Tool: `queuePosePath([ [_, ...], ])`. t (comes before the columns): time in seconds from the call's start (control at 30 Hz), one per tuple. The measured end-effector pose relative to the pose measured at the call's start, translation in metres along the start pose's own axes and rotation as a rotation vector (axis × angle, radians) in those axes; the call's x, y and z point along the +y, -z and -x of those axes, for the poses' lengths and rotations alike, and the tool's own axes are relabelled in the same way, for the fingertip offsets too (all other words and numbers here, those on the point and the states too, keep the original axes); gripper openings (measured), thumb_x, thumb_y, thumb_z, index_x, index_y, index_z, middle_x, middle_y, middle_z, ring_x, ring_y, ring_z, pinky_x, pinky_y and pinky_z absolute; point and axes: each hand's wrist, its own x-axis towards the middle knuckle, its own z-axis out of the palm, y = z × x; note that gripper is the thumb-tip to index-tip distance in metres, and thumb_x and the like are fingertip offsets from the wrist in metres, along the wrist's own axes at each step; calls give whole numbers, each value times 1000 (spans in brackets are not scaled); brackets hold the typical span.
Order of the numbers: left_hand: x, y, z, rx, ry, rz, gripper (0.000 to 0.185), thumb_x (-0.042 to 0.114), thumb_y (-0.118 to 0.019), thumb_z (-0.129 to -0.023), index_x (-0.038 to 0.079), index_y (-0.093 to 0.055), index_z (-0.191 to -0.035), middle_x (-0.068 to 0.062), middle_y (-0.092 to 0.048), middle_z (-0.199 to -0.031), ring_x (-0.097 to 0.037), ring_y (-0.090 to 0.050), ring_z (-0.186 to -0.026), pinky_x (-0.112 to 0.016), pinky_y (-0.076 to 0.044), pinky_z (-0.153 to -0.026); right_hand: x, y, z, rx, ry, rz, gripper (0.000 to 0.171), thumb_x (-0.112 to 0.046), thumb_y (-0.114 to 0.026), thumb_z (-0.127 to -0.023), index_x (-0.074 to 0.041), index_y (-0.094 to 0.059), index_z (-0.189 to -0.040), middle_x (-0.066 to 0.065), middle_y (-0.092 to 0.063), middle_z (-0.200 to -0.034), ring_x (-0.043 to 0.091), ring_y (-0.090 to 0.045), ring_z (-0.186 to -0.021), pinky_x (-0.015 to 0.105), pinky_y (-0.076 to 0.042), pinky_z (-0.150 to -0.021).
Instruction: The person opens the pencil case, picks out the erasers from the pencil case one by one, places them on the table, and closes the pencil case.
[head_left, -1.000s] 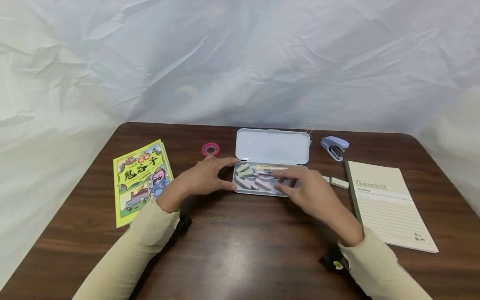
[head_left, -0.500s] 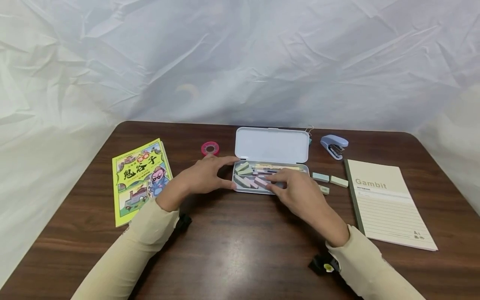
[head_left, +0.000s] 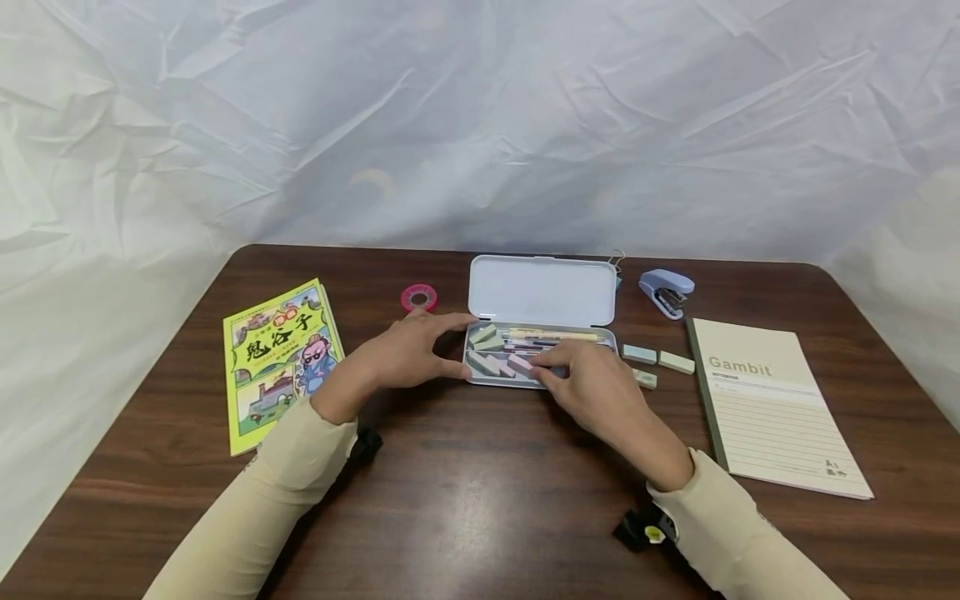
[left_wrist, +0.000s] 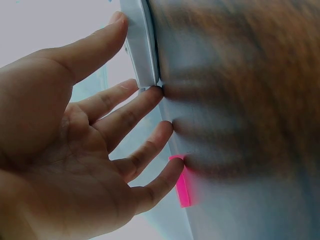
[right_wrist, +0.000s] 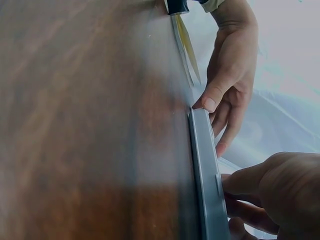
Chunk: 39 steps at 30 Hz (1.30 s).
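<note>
A pale pencil case lies with its lid up at the middle of the table. Green erasers, grey and pink ones, and several pens fill its tray. My left hand spans the case's left end, thumb at the front corner, index finger near the hinge. The left wrist view shows its fingers extended and spread. My right hand reaches over the tray's right part, thumb and index finger pinching the right end of a pink eraser. In the right wrist view the case's front wall hides those fingertips.
Blue, cream and green erasers lie right of the case. Beyond them are a stapler and a notebook. A pink tape roll and a yellow comic book lie to the left.
My right hand has moved left over the tray and closed its thumb and index finger on the pink eraser, uncovering the erasers on the table. The left hand has stayed in place.
</note>
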Motion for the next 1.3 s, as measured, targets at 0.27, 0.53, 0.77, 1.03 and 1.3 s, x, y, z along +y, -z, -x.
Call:
queuePosePath([
  [0.27,1,1,3,3,-2,16,89,57,-91,-96,39,-50,-173,-2,-58,-175,-37,-42,-171,-77,-32,-135,2,-4,2,42,17,10,16,-19,-81,-107,-18,-92,-117,10,-88,-125,23,-78,-87,37,-52,-60],
  [0.53,22,13,17,-12,-18,7,85,52,-87,-101,28,-49,-174,-12,-57,-175,-47,-42,-169,-81,-32,-132,9,10,0,-13,-2,-124,14,-11,-71,-107,-11,-84,-113,9,-75,-104,17,-59,-79,32,-47,-70],
  [0.77,22,13,17,-13,-15,8,87,52,-88,-101,30,-49,-175,-10,-57,-176,-47,-40,-170,-82,-31,-133,28,39,1,-49,-78,-193,16,-13,-66,-106,-12,-79,-117,7,-74,-104,19,-60,-86,33,-49,-75],
  [1.03,-20,-11,-10,18,-19,-10,92,74,-86,-92,50,-47,-172,3,-58,-175,-38,-36,-174,-83,-28,-134,68,78,11,-87,-110,-88,13,-19,-71,-108,-13,-81,-114,8,-79,-109,20,-65,-95,33,-49,-79],
  [1.3,-22,-12,-12,14,4,-24,88,68,-87,-95,51,-46,-172,6,-57,-176,-39,-34,-175,-84,-25,-135,112,121,22,-179,-175,22,19,-19,-70,-112,-6,-81,-121,14,-77,-113,20,-62,-93,31,-46,-68],
])
